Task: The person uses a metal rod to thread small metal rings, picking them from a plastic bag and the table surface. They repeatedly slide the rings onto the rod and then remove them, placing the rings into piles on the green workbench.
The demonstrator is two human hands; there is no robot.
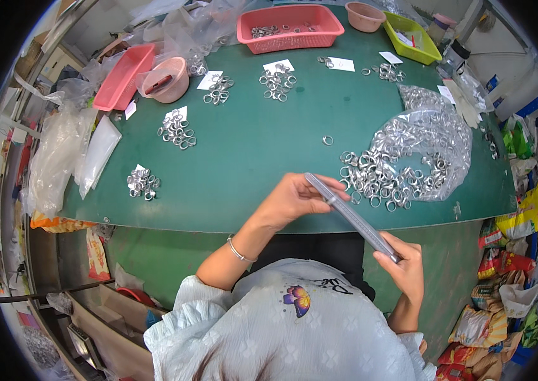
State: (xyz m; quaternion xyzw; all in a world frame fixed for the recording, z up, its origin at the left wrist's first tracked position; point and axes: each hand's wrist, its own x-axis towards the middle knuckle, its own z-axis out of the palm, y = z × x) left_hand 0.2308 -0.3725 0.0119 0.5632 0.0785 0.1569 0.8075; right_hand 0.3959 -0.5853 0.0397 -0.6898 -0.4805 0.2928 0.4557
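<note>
The person holds a long grey tapered rod (351,217) slanted over the worktop's near edge. The left hand (294,198) grips its upper end, where a metal ring (332,200) sits on it, and the right hand (405,267) clasps the lower end. A heap of silver rings (383,174) spills from a clear bag (437,130) on the green worktop (250,152), near its right edge.
</note>
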